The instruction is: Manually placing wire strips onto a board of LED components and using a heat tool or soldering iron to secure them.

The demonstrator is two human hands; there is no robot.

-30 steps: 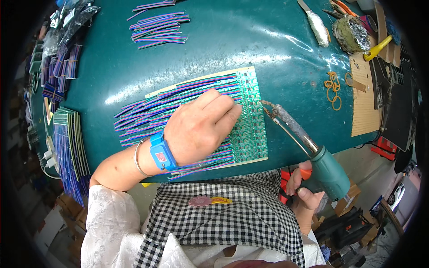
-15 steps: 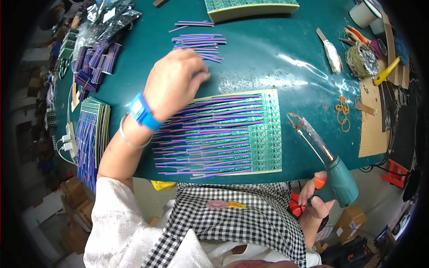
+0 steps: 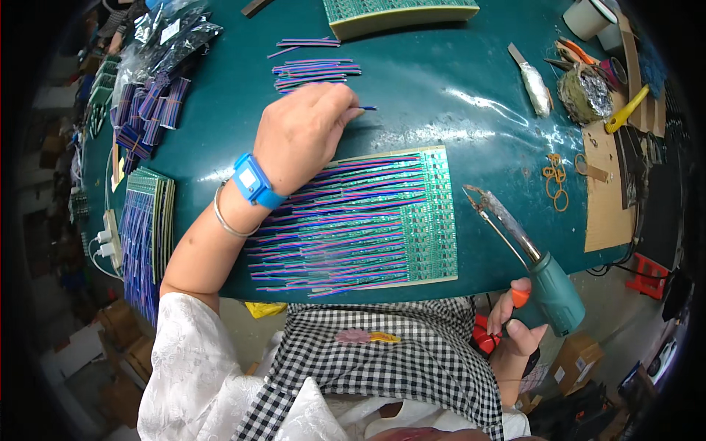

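Observation:
My left hand, with a blue watch on its wrist, pinches a short ribbon wire in blue and purple. Only the wire's end sticks out past the fingertips. Just beyond the hand lies a loose pile of similar wires. Below it is a green circuit board panel, crossed by many rows of wires reaching left from its components. My right hand grips a green soldering gun with an orange trigger, at the table's near right edge. The gun's tip points up-left, apart from the panel's right side.
Wired panels are stacked at the left, near bundled wires and plastic bags. A stack of green boards stands at the far edge. Rubber bands, a tape-wrapped blade and a foil-lined pot lie right.
My left hand has moved right and slightly nearer from the loose pile, a wire now showing between its fingers. The right hand with the soldering gun has hardly moved; the whole view shifted slightly.

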